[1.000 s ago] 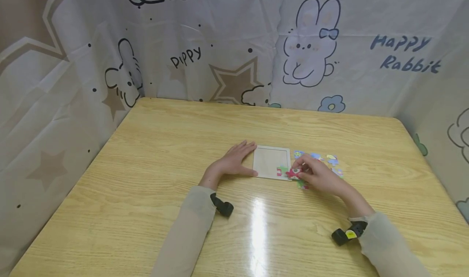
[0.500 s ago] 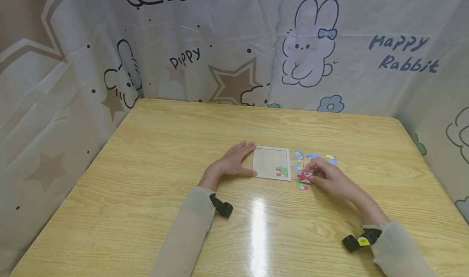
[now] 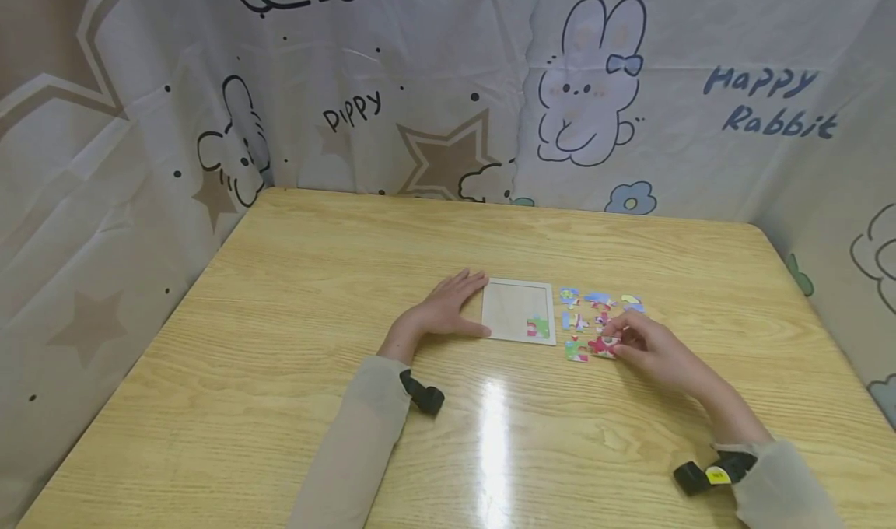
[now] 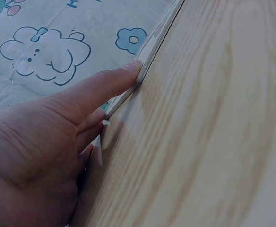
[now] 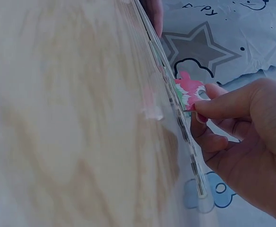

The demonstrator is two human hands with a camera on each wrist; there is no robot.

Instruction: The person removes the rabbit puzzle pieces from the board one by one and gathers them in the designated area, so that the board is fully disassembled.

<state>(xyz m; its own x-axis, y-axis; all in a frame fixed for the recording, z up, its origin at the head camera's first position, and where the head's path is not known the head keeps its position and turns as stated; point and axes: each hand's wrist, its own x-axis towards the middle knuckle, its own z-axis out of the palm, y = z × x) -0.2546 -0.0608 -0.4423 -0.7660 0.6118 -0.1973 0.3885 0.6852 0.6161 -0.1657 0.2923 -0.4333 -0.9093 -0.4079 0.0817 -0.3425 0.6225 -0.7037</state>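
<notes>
A square wooden puzzle tray lies mid-table, with one green, red and white puzzle piece in its near right corner. My left hand is at the tray's left side, fingers spread, with thumb and fingertips against the frame. The left wrist view shows the thumb on the tray's edge. To the right of the tray, my right hand pinches a red puzzle piece between thumb and fingers. The piece is tilted up in the right wrist view and overlaps the loose pieces around it.
Several loose puzzle pieces lie in rough rows right of the tray, some partly hidden by my right hand. The wood-grain table is bordered at the back and sides by a printed curtain.
My right hand has moved right with the red puzzle piece, from the tray's near right corner to among the loose pieces. My left hand has stayed at the tray.
</notes>
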